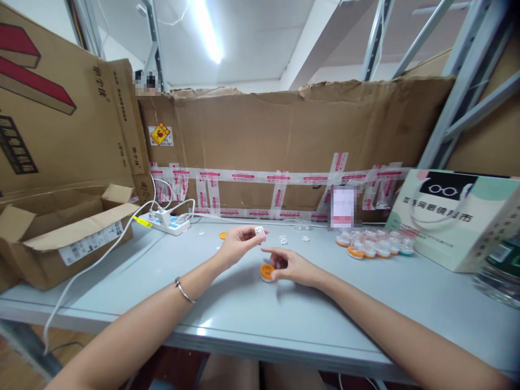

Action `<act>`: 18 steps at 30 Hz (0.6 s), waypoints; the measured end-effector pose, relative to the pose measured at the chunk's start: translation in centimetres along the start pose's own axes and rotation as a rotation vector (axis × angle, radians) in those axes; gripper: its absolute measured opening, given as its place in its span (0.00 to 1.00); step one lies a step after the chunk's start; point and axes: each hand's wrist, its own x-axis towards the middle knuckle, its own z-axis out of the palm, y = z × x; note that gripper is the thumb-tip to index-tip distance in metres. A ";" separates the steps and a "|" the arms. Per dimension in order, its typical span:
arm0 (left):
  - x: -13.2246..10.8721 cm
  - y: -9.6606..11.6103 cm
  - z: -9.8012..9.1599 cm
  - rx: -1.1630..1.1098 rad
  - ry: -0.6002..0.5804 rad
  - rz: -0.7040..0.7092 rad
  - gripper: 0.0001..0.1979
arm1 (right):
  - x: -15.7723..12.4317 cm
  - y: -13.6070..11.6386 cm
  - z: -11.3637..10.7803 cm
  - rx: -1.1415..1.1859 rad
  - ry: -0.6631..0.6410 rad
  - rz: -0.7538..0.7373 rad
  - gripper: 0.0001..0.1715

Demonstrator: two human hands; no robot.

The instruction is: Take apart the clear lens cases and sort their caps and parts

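Bracelet glinting on the left wrist, nearest to us, as both forearms reach across the grey table. And look at the right hand: thumb and curled fingers closed on the right edge of an orange round piece, index finger pointing out towards the other hand. Is that piece clear of the tabletop? I can't tell from here. Just beyond, the left hand pinches a small white piece at its fingertips, dotted side showing. Behind the hands lie two white clusters, well apart from the clear containers massed at right, orange and green at their bases. Beside those, a carton bag printed with spectacles! Over on the left, a white power strip trails its cables, and along the back stands taped cardboard.
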 end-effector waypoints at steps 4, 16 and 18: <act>-0.2 0.1 0.0 0.029 -0.001 0.054 0.12 | -0.1 -1.3 -0.3 0.075 0.301 -0.087 0.27; -0.9 -0.6 0.4 0.412 -0.049 0.184 0.10 | -0.7 -4.1 1.1 0.354 0.483 -0.204 0.14; -0.8 -0.8 0.3 0.413 -0.075 0.194 0.09 | -0.7 -4.0 1.0 0.320 0.486 -0.207 0.14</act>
